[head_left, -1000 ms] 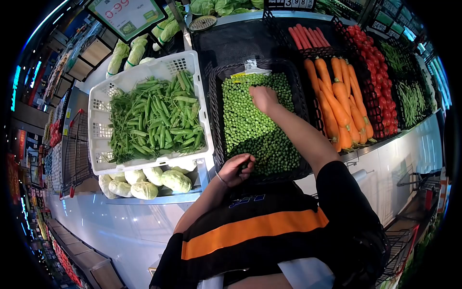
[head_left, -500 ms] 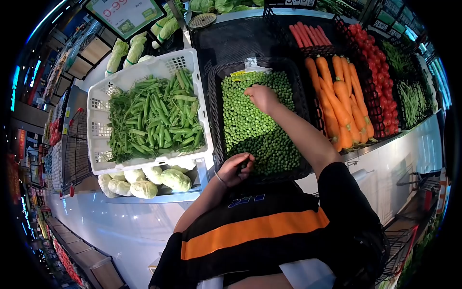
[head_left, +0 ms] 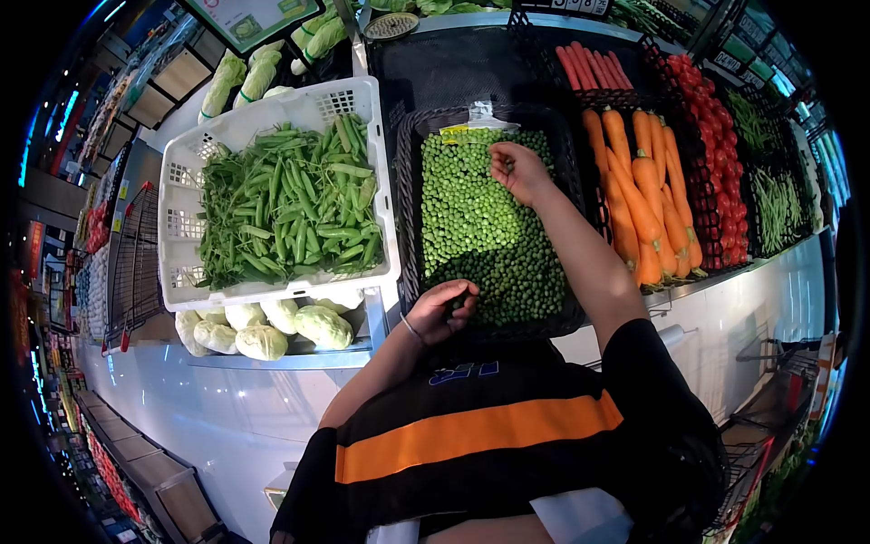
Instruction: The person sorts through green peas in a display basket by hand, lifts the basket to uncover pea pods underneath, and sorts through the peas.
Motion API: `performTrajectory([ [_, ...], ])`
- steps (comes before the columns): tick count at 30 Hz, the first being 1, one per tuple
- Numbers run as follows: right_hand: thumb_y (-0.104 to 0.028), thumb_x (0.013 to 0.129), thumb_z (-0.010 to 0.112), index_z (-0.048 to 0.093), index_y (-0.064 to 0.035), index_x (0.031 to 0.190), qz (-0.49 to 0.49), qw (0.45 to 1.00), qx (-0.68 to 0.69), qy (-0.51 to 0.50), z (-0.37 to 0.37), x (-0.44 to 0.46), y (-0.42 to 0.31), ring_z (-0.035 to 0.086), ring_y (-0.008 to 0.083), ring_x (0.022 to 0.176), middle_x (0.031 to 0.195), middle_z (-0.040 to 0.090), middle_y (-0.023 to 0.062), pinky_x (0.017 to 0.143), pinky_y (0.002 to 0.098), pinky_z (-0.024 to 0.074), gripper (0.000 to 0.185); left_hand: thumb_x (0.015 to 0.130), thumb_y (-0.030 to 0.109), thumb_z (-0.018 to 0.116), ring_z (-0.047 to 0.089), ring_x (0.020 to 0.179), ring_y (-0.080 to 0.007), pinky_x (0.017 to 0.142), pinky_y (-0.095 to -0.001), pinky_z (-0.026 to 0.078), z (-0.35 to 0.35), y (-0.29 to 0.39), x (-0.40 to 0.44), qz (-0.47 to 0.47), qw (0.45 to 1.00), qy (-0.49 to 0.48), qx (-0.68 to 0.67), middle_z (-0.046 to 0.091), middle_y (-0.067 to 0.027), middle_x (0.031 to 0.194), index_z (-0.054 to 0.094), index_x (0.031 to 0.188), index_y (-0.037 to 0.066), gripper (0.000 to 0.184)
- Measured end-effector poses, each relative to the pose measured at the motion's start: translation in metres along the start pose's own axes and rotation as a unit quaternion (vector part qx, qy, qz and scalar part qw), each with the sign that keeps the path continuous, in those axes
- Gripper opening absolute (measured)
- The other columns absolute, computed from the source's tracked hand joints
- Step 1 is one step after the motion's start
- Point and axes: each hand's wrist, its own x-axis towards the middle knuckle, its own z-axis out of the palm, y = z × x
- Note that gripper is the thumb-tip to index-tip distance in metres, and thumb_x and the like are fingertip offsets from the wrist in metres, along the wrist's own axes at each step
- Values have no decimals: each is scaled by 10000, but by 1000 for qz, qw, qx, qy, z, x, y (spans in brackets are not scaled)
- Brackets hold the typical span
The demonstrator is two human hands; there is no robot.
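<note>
Loose green peas point(head_left: 462, 195) fill a black woven basket point(head_left: 410, 218) in front of me. Over the upper right part of the peas is my right hand point(head_left: 519, 172), its fingers curled together; what they hold, if anything, is too small to name. My left hand point(head_left: 441, 311) rests at the basket's lower left edge with its fingers curled in, their contents hidden in shadow. A clear and yellow packet point(head_left: 480, 122) lies at the basket's back edge. Left of the basket stands a white crate point(head_left: 388, 208) of green pea pods point(head_left: 299, 199).
Carrots point(head_left: 643, 190) lie right of the basket, with tomatoes point(head_left: 711, 154) and green beans point(head_left: 775, 208) beyond. Pale cabbages point(head_left: 322, 326) sit below the white crate. A price sign point(head_left: 249, 18) stands at the upper left. A shopping cart point(head_left: 134, 263) is at the far left.
My right hand has moved to the right over the peas and turned so its curled fingers show. My left hand has stayed at the basket's edge. The view has shifted slightly.
</note>
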Motion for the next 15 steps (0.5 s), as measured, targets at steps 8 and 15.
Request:
performTrajectory([
  [8, -117, 758, 664, 666, -43, 969, -125, 656, -743, -44, 21, -35, 6, 635, 263, 797, 938, 664, 124, 729, 366, 506, 223, 919, 239, 502, 422, 576, -71, 476, -181, 322, 0, 1, -2, 9, 1000, -12, 3, 497, -9, 754, 542, 964, 45, 203],
  [15, -131, 793, 646, 601, -45, 1036, -114, 619, -777, 6, 28, -46, 24, 613, 323, 818, 911, 649, 133, 735, 432, 487, 261, 918, 237, 502, 428, 578, -68, 476, -182, 326, 1, 2, 0, -4, 1000, -4, 11, 494, -6, 760, 536, 964, 51, 194],
])
